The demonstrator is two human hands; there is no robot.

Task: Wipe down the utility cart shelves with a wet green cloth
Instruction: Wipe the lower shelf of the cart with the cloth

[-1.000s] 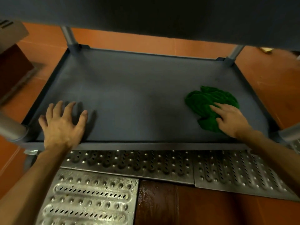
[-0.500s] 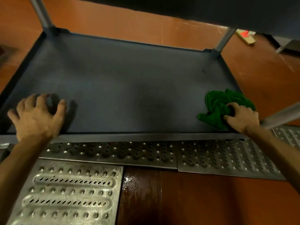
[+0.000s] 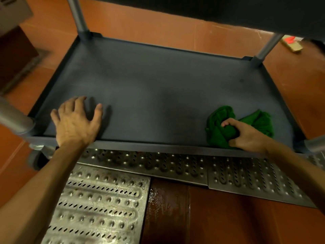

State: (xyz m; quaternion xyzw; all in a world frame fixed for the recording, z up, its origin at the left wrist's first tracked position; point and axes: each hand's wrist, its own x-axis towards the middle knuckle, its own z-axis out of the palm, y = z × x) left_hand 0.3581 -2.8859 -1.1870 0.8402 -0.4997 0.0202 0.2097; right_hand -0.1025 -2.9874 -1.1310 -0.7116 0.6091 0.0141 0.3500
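Now we curl our right hand fingers around the bunched green cloth at the shelf near-right corner; left hand rests fingers spread, near-left.

The lower shelf of the cart is looking like dark grey plastic, matt and finely grained, with paler dull smears across its middle. The green cloth, near the front right corner of the shelf, is showing a soft, fuzzy pile and deep folds, without any shine. The corner posts are appearing as smooth grey tubes with a satin sheen, probably metal. Below the front edge, the floor grates are gleaming as bare embossed metal, with raised bumps and punched slots. The floor tiles are looking red-brown and smooth; beside the grates one strip is glistening wet.
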